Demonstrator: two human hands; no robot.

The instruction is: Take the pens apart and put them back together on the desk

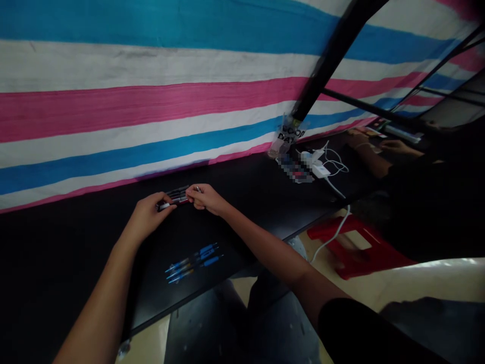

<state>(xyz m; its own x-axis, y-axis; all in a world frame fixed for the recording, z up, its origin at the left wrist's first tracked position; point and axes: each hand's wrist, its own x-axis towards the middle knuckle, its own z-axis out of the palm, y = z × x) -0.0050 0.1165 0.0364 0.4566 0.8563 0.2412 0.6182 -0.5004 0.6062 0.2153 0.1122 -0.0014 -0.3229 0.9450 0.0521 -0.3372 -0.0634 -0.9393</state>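
A small row of dark pens point(178, 194) lies on the black table near the cloth, between my two hands. My left hand point(148, 215) has its thumb and forefinger closed at the left end of the row, around a pen with a white part point(164, 206). At the right end, my right hand point(206, 198) is closed with its fingertips on the pens; how many it grips is hidden. Closer to the front edge lies a group of several blue pens point(195, 263), side by side and slanting, touched by neither hand.
A striped cloth point(151, 111) hangs behind the black table point(235, 187). To the right are a clear plastic cup point(280, 141), a pixelated item, and a white power strip point(316, 164) with cables. Another person's hands point(364, 144) are further right. A red stool point(352, 242) stands below.
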